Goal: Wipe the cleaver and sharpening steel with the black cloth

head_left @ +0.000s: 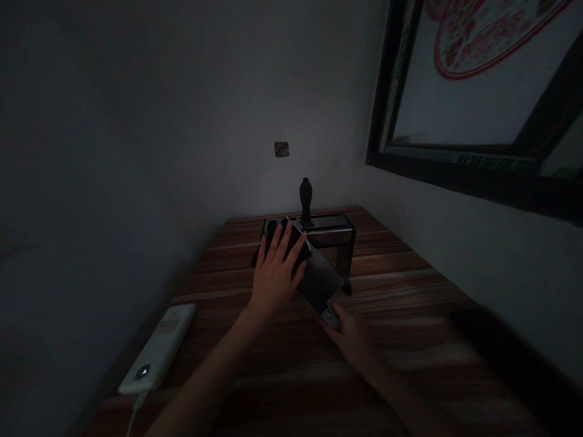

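Observation:
My left hand (277, 267) lies with spread, stretched fingers on a black piece (294, 246), perhaps a cloth, over the upper end of a broad flat grey plate (319, 276). This plate looks like a cleaver blade and slants down to the right. At its lower end my right hand (348, 331) is closed on it; a small pale patterned patch shows by the thumb. Right behind them stands a metal-and-black rack (337, 224), partly hidden by the plate and left hand. A black handle (306, 197) rises upright from its top.
On the left of the wood-grain table (401, 297) lies a white power bank (159, 349) with a cable at its near end. Walls border the table at the back and both sides. A dark-framed window (478, 109) is at upper right. A dark strip (501, 352) runs along the right edge.

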Tool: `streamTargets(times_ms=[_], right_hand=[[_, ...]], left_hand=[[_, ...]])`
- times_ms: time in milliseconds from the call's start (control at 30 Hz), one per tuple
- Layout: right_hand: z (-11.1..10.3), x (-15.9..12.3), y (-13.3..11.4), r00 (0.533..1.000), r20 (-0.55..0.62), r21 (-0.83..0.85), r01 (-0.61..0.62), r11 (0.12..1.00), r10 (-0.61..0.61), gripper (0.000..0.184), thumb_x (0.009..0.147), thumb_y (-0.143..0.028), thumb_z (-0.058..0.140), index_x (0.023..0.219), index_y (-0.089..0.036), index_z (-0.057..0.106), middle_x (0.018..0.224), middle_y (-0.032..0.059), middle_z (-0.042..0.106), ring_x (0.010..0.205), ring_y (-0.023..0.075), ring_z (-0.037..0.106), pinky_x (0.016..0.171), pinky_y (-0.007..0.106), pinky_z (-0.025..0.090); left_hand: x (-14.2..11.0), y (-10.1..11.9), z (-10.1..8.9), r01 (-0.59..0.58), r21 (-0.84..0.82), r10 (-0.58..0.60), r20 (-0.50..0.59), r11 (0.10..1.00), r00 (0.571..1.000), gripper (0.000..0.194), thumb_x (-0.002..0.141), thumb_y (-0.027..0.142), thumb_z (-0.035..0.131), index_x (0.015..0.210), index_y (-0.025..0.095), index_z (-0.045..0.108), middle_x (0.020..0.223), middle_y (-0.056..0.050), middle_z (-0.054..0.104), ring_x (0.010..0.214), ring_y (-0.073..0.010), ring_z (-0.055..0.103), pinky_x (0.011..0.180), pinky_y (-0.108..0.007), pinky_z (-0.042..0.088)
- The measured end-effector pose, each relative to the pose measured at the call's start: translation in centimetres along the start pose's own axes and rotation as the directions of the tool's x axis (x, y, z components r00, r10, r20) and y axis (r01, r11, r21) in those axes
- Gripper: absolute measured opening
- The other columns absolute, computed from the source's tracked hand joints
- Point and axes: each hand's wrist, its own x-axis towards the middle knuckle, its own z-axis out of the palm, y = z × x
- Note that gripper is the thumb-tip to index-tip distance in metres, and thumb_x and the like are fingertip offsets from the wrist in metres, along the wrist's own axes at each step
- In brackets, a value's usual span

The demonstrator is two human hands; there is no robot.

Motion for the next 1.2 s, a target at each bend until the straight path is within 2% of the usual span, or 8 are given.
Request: streamTargets(times_ms=[267, 467, 733, 967, 1200], right_hand=[[-0.3, -0.1, -0.4, 1.000, 0.013, -0.038, -0.013, 0.999, 0.013, 0.036, 0.079, -0.041, 0.049, 0.105, -0.018, 0.060, 0.089, 0.0099, 0.069, 0.079, 0.0248, 0.064, 0.066, 0.030, 0.045], [0.0, -0.1, 0.1, 1.000, -0.017, -0.024, 0.008, 1.000, -0.008, 0.033, 0.079, -0.042, 0.048, 0.096, -0.018, 0.062, 0.081, 0.0098, 0.069, 0.073, 0.0243, 0.064, 0.060, 0.028, 0.044], [0.2, -0.1, 0.4, 0.999, -0.042, -0.029, 0.014, 0.999, -0.015, 0.037, 0.079, -0.046, 0.047, 0.098, -0.017, 0.062, 0.079, 0.0105, 0.069, 0.069, 0.0248, 0.064, 0.058, 0.029, 0.044], [-0.1, -0.3, 0.2, 0.998, -0.058, -0.012, 0.025, 1.000, -0.026, 0.039, 0.079, -0.046, 0.047, 0.100, -0.016, 0.061, 0.077, 0.0093, 0.069, 0.064, 0.0231, 0.064, 0.056, 0.029, 0.045], [-0.2, -0.3, 0.4, 0.996, -0.086, 0.068, 0.043, 0.997, -0.037, 0.040, 0.079, -0.046, 0.048, 0.102, -0.014, 0.060, 0.084, 0.0112, 0.069, 0.073, 0.0244, 0.064, 0.064, 0.031, 0.048]], left_hand=[[0.2, -0.6, -0.4, 0.025, -0.006, -0.025, -0.023, 1.000, 0.999, 0.054, 0.085, 0.027, 0.045, 0.136, 0.022, 0.028, 0.146, -0.008, 0.019, 0.134, -0.0248, 0.012, 0.108, -0.049, 0.011], [0.3, -0.7, -0.5, 0.028, -0.009, -0.028, -0.019, 1.000, 0.999, 0.055, 0.085, 0.029, 0.044, 0.136, 0.022, 0.026, 0.145, -0.007, 0.021, 0.134, -0.0245, 0.014, 0.108, -0.050, 0.010], [0.4, -1.2, -1.3, 0.063, -0.046, -0.065, -0.046, 0.997, 0.997, 0.050, 0.088, 0.024, 0.038, 0.136, 0.019, 0.025, 0.143, -0.008, 0.026, 0.133, -0.0216, 0.019, 0.108, -0.047, 0.012], [0.7, -2.3, -2.6, 0.137, -0.266, -0.178, -0.139, 0.954, 0.974, 0.043, 0.088, 0.023, 0.038, 0.131, 0.021, 0.033, 0.136, -0.009, 0.039, 0.125, -0.0218, 0.034, 0.101, -0.042, 0.030], [0.6, -3.2, -3.3, 0.176, -0.485, -0.296, -0.183, 0.857, 0.937, 0.035, 0.088, 0.020, 0.037, 0.123, 0.021, 0.043, 0.120, -0.008, 0.054, 0.112, -0.0183, 0.048, 0.095, -0.037, 0.038]])
